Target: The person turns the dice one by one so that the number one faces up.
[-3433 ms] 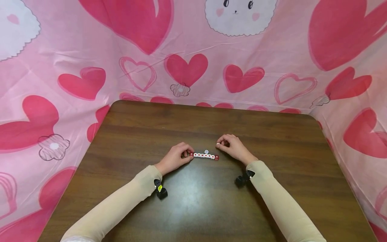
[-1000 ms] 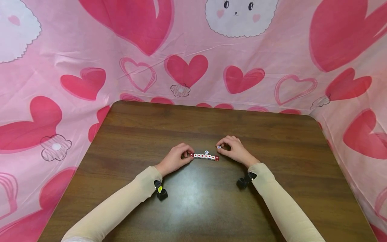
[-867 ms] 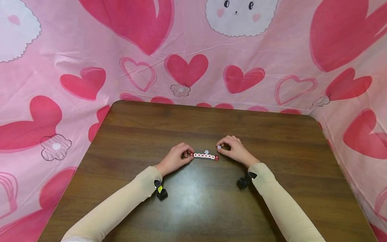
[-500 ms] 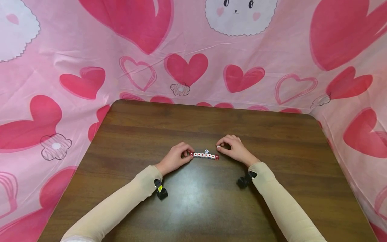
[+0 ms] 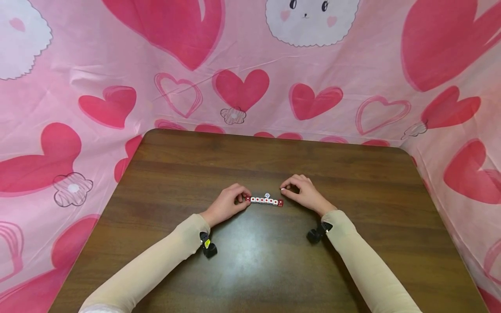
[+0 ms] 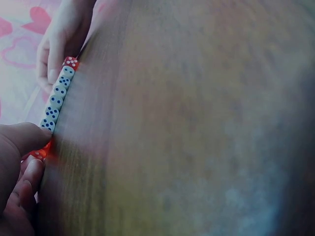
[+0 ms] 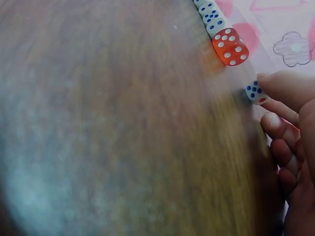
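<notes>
A straight row of several white dice (image 5: 262, 200) lies on the table, with a red die (image 5: 280, 203) at its right end and another red die (image 5: 248, 198) at its left end. My left hand (image 5: 227, 202) pinches the left red die between thumb and fingers; they partly hide it in the left wrist view. One loose white die (image 5: 267, 195) sits just behind the row. Right of the row, my right hand (image 5: 303, 191) pinches a white die (image 7: 255, 92) between thumb and forefinger, a blue-dotted side and a red dot showing.
The brown wooden table (image 5: 242, 269) has rounded far corners. A pink cloth (image 5: 250, 56) printed with hearts hangs behind it and at both sides. Black wrist cameras hang under both sleeves.
The white die has turned in my right hand's fingers: a dotted face showed to the head camera a second ago, now only a thin white edge. My left hand and the row have stayed put.
</notes>
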`<state>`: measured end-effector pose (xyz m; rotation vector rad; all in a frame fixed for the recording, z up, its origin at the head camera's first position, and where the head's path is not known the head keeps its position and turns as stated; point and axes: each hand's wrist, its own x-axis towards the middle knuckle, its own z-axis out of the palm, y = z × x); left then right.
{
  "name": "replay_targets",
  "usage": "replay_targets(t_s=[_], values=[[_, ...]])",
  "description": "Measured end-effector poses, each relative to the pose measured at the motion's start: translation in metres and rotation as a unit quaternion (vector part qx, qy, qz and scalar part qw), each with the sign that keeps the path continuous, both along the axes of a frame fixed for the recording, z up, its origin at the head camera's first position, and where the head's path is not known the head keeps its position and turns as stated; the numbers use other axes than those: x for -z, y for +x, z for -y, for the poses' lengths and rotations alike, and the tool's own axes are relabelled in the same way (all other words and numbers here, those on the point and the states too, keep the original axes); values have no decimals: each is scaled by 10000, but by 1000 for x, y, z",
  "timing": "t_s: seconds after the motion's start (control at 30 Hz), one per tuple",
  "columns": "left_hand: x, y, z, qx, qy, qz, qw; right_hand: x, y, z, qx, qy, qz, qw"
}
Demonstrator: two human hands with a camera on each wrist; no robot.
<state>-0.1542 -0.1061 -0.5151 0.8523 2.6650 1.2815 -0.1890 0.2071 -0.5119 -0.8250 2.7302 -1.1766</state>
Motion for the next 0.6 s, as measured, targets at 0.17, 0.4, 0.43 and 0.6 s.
replay_targets(t_s=[0.17,0.4,0.43,0.6], values=[[-2,2,0,9,14,13,10000,1,1,-1,-54,33,-20,10000],[-2,2,1,28,41,-34,10000,3,0,-2,-70,77,-77,9999],[-2,1,1,25,46,-26,10000,3,0,-2,-56,60,-71,9999],[-1,0,1,9,23,15,10000,3,1,0,77,-5,36,10000]])
